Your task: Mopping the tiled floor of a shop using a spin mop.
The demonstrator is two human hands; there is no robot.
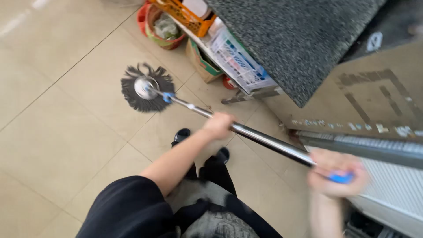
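Observation:
A round mop head [144, 87] with dark grey strands lies flat on the beige tiled floor. Its silver metal pole [260, 137] runs from the head toward the lower right. My left hand [219, 125] grips the pole near its middle, arm stretched forward. My right hand [337, 172], blurred, is closed around the blue grip at the pole's upper end. My black shoes [181, 135] show just below the pole.
A speckled grey counter [295, 39] juts in at the top right. Under it stand a white plastic crate [238, 61], an orange crate [187, 15], a cardboard box [200, 61] and a red basket [161, 28]. A white radiator-like unit [392, 189] is at the right.

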